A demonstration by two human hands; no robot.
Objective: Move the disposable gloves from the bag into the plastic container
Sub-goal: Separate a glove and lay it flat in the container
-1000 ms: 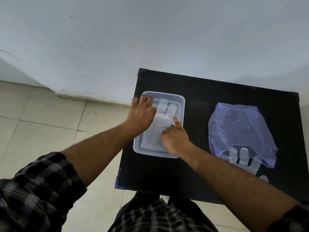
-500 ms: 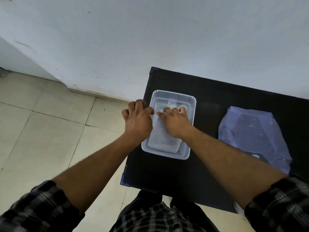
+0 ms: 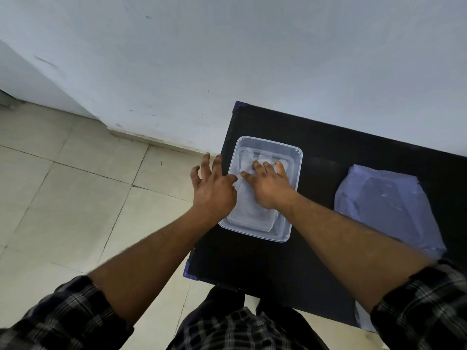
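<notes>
My right hand: flat, fingers spread — pressing the gloves under them, inside the container.
My left hand: fingers splayed, empty — beside the container's left rim.
Bag: well right of my fingers.

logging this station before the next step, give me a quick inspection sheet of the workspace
surface: black table, against the wall.
job's things: clear plastic container with translucent gloves lying inside; bluish bag flat to its right.
clutter: nothing seen.
grippers: right hand flat on the gloves, fingers extended; left hand spread open over the container's left rim, holding nothing.
cables: nothing seen.
surroundings: pale wall, tiled floor, checked sleeves.
</notes>
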